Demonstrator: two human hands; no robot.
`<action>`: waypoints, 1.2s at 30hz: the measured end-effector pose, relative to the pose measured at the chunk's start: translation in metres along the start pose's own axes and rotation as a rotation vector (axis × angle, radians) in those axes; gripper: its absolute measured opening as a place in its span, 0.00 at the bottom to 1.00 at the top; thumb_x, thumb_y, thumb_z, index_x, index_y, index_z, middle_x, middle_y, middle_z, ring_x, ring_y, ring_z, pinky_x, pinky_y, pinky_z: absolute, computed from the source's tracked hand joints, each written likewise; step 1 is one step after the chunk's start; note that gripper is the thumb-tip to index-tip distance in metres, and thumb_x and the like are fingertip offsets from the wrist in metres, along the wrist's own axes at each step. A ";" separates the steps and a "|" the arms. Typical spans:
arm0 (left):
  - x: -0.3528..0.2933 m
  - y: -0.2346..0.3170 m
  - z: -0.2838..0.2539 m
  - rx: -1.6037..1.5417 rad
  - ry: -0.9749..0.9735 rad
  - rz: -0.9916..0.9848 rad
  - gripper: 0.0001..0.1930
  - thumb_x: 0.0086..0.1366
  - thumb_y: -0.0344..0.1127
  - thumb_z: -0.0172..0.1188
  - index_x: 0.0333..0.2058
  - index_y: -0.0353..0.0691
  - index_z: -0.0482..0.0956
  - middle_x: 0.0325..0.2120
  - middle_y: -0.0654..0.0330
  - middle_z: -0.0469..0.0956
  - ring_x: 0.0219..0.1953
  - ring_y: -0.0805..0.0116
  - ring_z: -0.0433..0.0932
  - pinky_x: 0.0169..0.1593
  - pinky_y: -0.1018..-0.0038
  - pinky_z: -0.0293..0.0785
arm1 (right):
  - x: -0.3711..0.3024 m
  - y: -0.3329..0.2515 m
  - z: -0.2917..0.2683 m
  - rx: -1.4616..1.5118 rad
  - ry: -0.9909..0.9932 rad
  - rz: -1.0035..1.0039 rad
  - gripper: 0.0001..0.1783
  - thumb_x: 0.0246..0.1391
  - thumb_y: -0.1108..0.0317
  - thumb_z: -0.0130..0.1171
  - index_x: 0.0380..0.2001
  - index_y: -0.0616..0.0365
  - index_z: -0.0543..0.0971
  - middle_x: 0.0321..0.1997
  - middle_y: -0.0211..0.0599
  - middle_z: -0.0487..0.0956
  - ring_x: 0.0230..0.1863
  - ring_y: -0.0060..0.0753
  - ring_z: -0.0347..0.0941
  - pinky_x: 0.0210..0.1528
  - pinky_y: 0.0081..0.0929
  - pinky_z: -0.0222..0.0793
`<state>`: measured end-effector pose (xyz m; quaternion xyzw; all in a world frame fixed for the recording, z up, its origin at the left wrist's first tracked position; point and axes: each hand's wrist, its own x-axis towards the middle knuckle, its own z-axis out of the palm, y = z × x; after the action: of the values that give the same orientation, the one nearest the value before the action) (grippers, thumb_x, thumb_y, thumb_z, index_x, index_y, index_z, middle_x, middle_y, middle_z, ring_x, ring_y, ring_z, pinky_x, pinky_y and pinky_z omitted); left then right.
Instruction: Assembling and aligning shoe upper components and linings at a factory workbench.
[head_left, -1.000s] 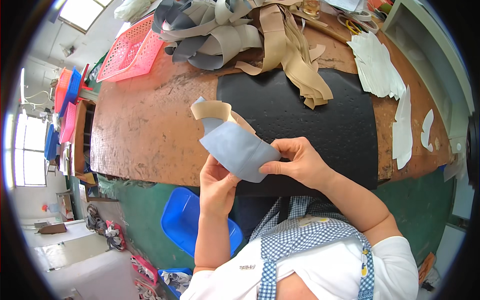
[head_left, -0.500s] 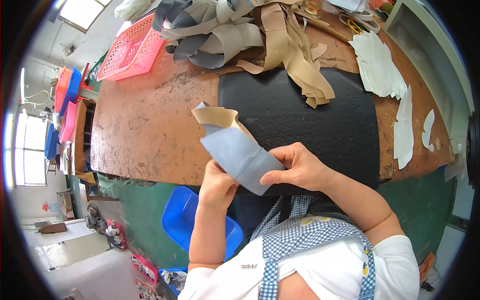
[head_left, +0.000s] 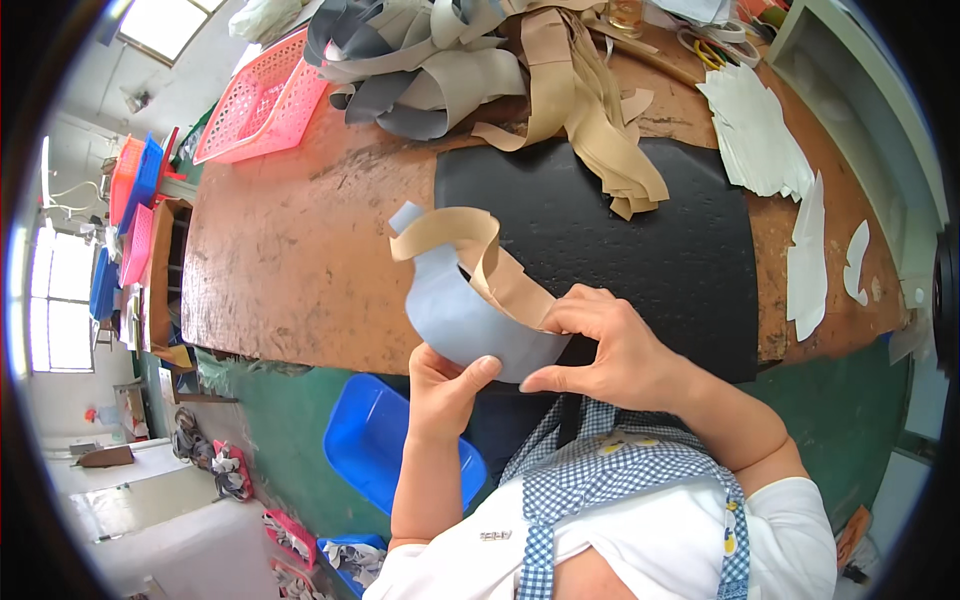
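Both your hands hold a grey-blue piece with a tan strip curling off it.

Your left hand (head_left: pixel 445 385) pinches the grey-blue piece (head_left: pixel 455 315) from below; your right hand (head_left: pixel 605 350) has its grip closed on the piece's right end and the tan strip (head_left: pixel 470 250), above the tabletop's (head_left: pixel 290 260) near edge, by the black mat (head_left: pixel 620 230).

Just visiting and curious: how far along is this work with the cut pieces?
Done: nothing clearly finished shows. In hand: left hand and right hand hold a grey piece with a tan strip along it. Left: a pile of strips waits on the table.
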<state>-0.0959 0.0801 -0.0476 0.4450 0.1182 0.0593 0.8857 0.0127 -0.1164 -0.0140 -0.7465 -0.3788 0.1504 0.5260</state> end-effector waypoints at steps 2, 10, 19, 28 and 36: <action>0.000 -0.003 0.006 0.116 -0.004 0.109 0.15 0.57 0.20 0.69 0.43 0.31 0.80 0.40 0.56 0.83 0.44 0.68 0.82 0.50 0.71 0.78 | 0.000 0.000 0.002 0.005 0.029 0.039 0.19 0.40 0.61 0.77 0.31 0.61 0.82 0.31 0.35 0.80 0.36 0.33 0.72 0.43 0.28 0.64; -0.007 -0.013 0.022 0.323 0.116 0.187 0.11 0.59 0.21 0.68 0.41 0.31 0.80 0.37 0.58 0.84 0.38 0.73 0.82 0.44 0.77 0.79 | -0.002 -0.005 -0.002 0.145 -0.039 0.144 0.15 0.46 0.65 0.73 0.27 0.65 0.79 0.27 0.36 0.75 0.32 0.30 0.71 0.34 0.29 0.67; -0.001 0.003 0.022 0.319 -0.061 0.193 0.10 0.63 0.22 0.64 0.43 0.30 0.80 0.41 0.57 0.83 0.41 0.72 0.81 0.45 0.75 0.79 | -0.005 0.001 -0.001 0.348 -0.177 0.305 0.13 0.49 0.68 0.72 0.29 0.66 0.79 0.26 0.35 0.77 0.30 0.23 0.70 0.31 0.27 0.68; 0.004 0.011 0.019 0.358 0.056 0.185 0.09 0.59 0.25 0.70 0.38 0.32 0.83 0.34 0.62 0.84 0.36 0.76 0.80 0.41 0.79 0.77 | -0.005 0.002 0.001 0.191 -0.112 0.162 0.14 0.48 0.65 0.71 0.26 0.68 0.80 0.25 0.45 0.78 0.25 0.32 0.72 0.28 0.30 0.67; 0.001 0.005 0.020 0.377 0.111 0.154 0.09 0.60 0.25 0.69 0.40 0.31 0.82 0.35 0.61 0.83 0.36 0.76 0.80 0.41 0.79 0.77 | -0.002 -0.006 0.004 0.309 -0.029 0.283 0.14 0.49 0.65 0.72 0.25 0.65 0.80 0.25 0.37 0.78 0.27 0.26 0.71 0.29 0.25 0.66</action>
<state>-0.0892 0.0680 -0.0320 0.6067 0.1416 0.1281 0.7716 0.0068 -0.1145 -0.0104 -0.7004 -0.2502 0.2901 0.6023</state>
